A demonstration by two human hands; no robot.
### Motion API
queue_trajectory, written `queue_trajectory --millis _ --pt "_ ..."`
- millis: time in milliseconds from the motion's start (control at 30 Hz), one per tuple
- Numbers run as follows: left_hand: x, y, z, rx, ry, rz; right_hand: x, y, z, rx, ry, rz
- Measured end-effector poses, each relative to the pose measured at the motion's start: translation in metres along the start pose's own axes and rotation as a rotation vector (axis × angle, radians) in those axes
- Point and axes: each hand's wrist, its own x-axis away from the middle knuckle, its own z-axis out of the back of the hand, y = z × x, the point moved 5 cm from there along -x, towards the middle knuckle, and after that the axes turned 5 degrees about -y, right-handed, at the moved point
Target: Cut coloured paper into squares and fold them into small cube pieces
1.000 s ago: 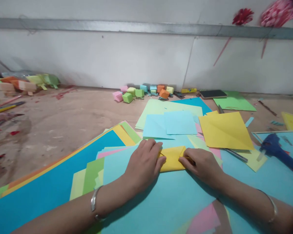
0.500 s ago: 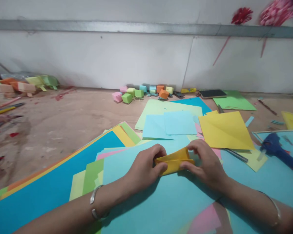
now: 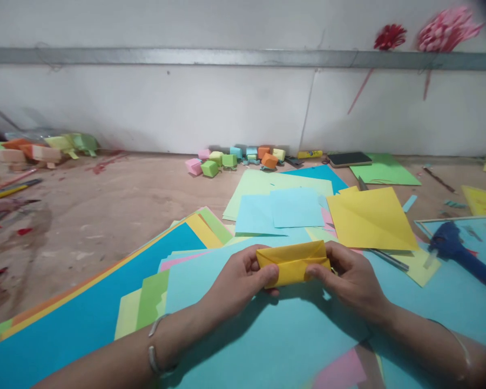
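A folded yellow paper is held level between both hands, above a large light blue sheet. My left hand pinches its left end, thumb on the front face and fingers behind. At the right end, my right hand grips it with the thumb in front and the other fingers behind. A crease runs across the front of the folded piece. Just beyond the hands lie light blue squares and, to the right, a creased yellow square.
Small paper cubes line the wall, beside a glue stick and a phone. A blue glue gun lies at right, near a metal pen-like tool. Stacked coloured sheets spread left.
The yellow paper has been raised slightly and turned flatter, so more of its front face shows. Both hands have shifted their grip along its ends, and the view has tilted slightly.
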Motion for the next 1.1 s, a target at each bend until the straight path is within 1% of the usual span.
queue_trajectory --millis 67,133,267,333,400,500,567,733,933,1100 --pt "0.001 -0.004 -0.002 0.009 -0.023 0.024 0.001 -0.001 0.000 -0.015 0.008 -0.004" --pt "0.001 -0.006 -0.002 0.008 -0.013 0.015 0.001 -0.002 -0.001 -0.033 -0.002 -0.020" --pt "0.000 -0.007 0.001 -0.015 0.021 -0.025 0.002 -0.001 -0.008 -0.131 -0.108 -0.112" --pt "0.000 -0.006 0.002 -0.017 0.034 -0.037 0.003 -0.001 -0.011 -0.187 -0.138 -0.163" --pt "0.001 -0.004 0.001 0.002 0.033 -0.040 0.004 -0.002 -0.011 -0.218 -0.115 -0.190" --pt "0.002 -0.003 -0.002 0.023 0.001 -0.016 0.004 -0.004 -0.010 -0.249 -0.064 -0.190" --pt "0.003 -0.002 -0.004 0.024 -0.002 0.001 0.005 -0.005 -0.011 -0.272 -0.057 -0.186" --pt "0.001 -0.002 0.000 0.017 0.050 0.016 0.004 -0.006 -0.013 -0.271 -0.099 -0.188" --pt "0.000 -0.006 0.002 -0.015 0.037 0.044 0.003 -0.005 -0.015 -0.298 -0.170 -0.229" --pt "0.001 -0.008 0.000 0.012 0.005 0.067 0.003 -0.001 -0.017 -0.371 -0.175 -0.259"
